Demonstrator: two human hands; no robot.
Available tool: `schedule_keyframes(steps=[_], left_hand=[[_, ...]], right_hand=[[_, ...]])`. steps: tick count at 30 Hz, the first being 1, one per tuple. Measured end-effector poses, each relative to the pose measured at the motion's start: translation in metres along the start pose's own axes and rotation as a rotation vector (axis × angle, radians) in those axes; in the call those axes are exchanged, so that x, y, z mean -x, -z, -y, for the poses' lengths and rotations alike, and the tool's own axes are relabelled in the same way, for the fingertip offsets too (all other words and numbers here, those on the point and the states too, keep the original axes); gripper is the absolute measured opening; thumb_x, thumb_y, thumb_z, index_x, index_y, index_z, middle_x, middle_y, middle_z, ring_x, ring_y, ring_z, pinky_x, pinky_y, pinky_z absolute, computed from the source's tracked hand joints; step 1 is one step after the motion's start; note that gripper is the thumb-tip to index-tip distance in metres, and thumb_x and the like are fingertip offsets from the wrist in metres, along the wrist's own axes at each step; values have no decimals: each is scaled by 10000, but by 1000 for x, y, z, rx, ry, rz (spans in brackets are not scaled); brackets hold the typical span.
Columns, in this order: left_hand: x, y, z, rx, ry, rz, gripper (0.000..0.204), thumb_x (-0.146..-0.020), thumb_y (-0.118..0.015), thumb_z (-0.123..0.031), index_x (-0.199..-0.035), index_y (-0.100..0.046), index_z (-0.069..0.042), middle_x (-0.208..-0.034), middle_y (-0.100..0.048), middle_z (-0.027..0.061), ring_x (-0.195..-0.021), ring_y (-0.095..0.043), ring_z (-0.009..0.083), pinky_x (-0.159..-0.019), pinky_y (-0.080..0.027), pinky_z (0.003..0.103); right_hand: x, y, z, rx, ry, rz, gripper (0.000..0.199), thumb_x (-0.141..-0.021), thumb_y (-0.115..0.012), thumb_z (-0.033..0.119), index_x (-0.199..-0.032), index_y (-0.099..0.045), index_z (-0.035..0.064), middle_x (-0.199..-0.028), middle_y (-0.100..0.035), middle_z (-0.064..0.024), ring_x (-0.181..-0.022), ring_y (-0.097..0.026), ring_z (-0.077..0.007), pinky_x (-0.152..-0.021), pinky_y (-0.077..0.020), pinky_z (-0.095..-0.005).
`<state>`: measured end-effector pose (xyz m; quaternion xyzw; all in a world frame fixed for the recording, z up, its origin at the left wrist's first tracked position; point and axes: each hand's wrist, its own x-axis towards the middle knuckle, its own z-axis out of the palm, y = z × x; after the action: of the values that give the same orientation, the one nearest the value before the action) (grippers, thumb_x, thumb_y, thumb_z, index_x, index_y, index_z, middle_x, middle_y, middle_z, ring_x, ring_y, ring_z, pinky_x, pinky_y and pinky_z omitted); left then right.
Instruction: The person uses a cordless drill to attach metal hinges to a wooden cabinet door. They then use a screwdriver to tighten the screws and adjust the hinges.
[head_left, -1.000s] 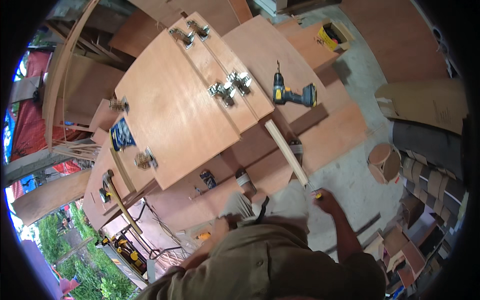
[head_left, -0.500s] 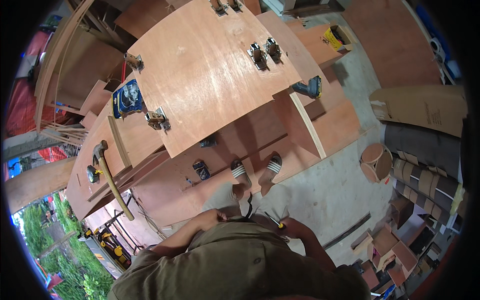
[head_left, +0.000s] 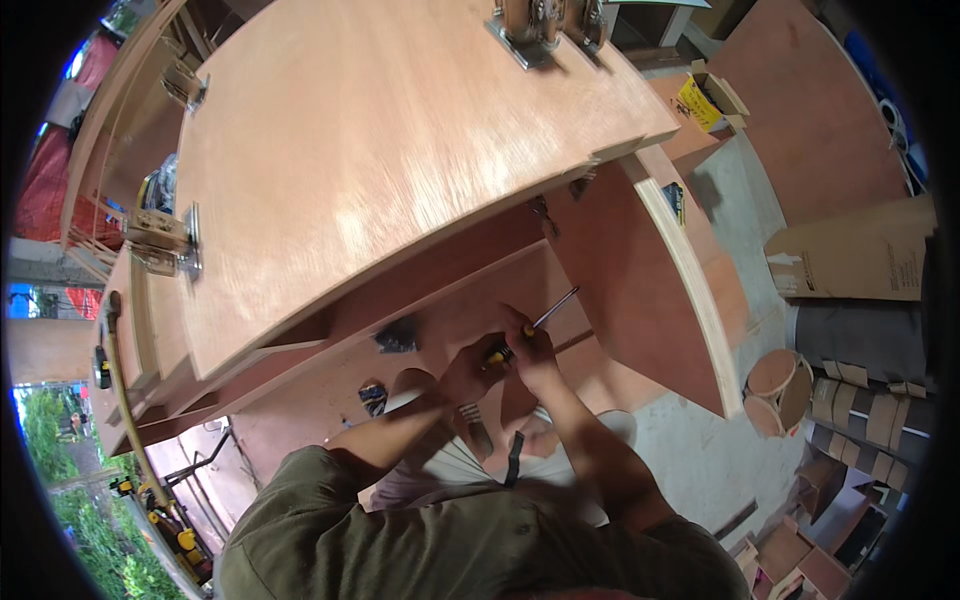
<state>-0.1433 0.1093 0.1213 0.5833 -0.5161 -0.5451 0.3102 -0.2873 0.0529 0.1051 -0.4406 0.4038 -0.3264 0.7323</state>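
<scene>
Both hands meet in front of my knees, below the near edge of a plywood panel (head_left: 380, 150). A screwdriver (head_left: 554, 308) with a yellow and black handle slants up to the right between them. My right hand (head_left: 533, 358) is closed around the handle's front part, and my left hand (head_left: 472, 372) is closed at its rear end. The tip points toward an upright plywood divider (head_left: 650, 290) with a pale edge. Inside the cabinet, beneath the panel, a metal hinge (head_left: 543, 212) hangs partly in shadow. More cabinet hinges (head_left: 527, 35) stand on the panel's top face.
A hammer (head_left: 133, 400) and a round tape measure (head_left: 102, 367) lie at the left. Dark small packets (head_left: 372, 398) rest inside the cabinet. Past the divider are a power tool's yellow-black end (head_left: 674, 200), a yellow box (head_left: 703, 105) and a round wooden piece (head_left: 778, 388).
I have bent lower and closer to the cabinet. My right hand has brought the screwdriver forward from my thigh, and my left hand has come from my waist onto its handle.
</scene>
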Motion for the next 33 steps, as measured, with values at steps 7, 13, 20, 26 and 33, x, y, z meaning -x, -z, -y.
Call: schedule_keyframes(steps=[7,13,20,26,33], left_hand=[[-73,45,82,-116,-436,-380,378,-793,-669,-40,-1141,-522,-17,-1019,-638,142,-964,-648,258,-825,-509,339],[-117,104,122,-257,-565,-532,320,-789,-683,-13,-1082,-556,-26,-965,-628,100,-854,-625,220,-777,-505,327],[-117,107,104,-293,-703,-588,318,-799,-704,-49,-1092,-580,-48,-997,-598,57,-941,-570,172,-850,-456,287],[-123,113,126,-278,-683,-590,291,-788,-719,-85,-1053,-601,-77,-927,-605,63,-882,-588,190,-801,-470,299],[-117,110,110,-381,-595,-652,309,-768,-739,-141,-1044,-607,-93,-929,-627,86,-855,-606,237,-780,-485,338]], right_hand=[[-105,-2,-38,-134,82,254,434,-946,-532,265,-1307,-492,28,-1077,-591,-51,-967,-539,-119,-822,-462,-272],[-110,17,-76,448,344,277,422,-894,-606,125,-1272,-479,-11,-1227,-549,-109,-1054,-568,-162,-890,-463,-298],[77,81,-39,949,1174,-326,316,-839,-672,207,-1060,-581,0,-812,-565,-111,-674,-521,-219,-604,-422,-311],[68,127,-43,426,1140,-799,784,-830,-638,533,-1350,-347,23,-1200,-472,-131,-1098,-452,-235,-945,-370,-392],[31,190,-55,285,882,-387,1043,-706,-766,556,-1446,-245,37,-1416,-368,-117,-1289,-375,-273,-1048,-333,-430]])
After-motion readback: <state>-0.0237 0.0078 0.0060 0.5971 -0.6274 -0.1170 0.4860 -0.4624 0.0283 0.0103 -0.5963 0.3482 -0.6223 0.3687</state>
